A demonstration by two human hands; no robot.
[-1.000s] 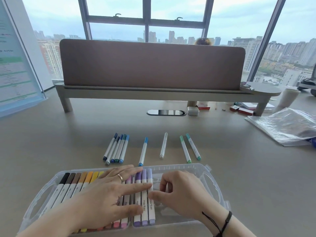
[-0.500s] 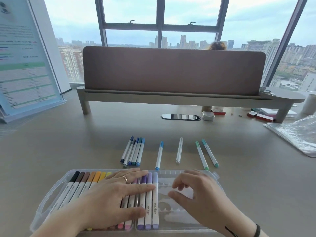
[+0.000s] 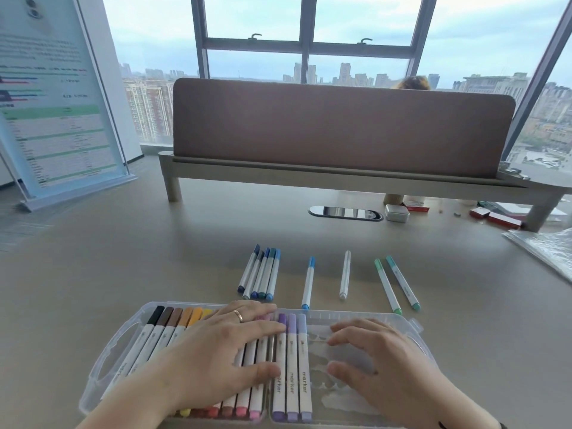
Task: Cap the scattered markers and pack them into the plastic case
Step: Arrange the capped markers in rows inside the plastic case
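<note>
A clear plastic case (image 3: 106, 359) lies at the near table edge with several capped markers in a row, black and browns at the left through to purple markers (image 3: 292, 360) near the middle. My left hand (image 3: 223, 354) lies flat on the row, fingers straight. My right hand (image 3: 380, 366) hovers over the case's bare right half, fingers loosely spread and holding nothing. Beyond the case lie a bunch of blue-toned markers (image 3: 261, 272), a single blue marker (image 3: 308, 283), a white marker (image 3: 345, 275) and two green markers (image 3: 396, 286).
A raised shelf with a brown divider panel (image 3: 340, 125) crosses the back of the table. Under it are a cable slot (image 3: 345, 213), a small white box (image 3: 396, 213) and red boxes (image 3: 495, 216). A clear plastic bag (image 3: 548, 246) lies at right, a sign stand (image 3: 58, 100) at left.
My right hand let go of the last purple marker, opened and shifted right over the bare half of the case. My left hand stayed on the markers. The camera tilted up.
</note>
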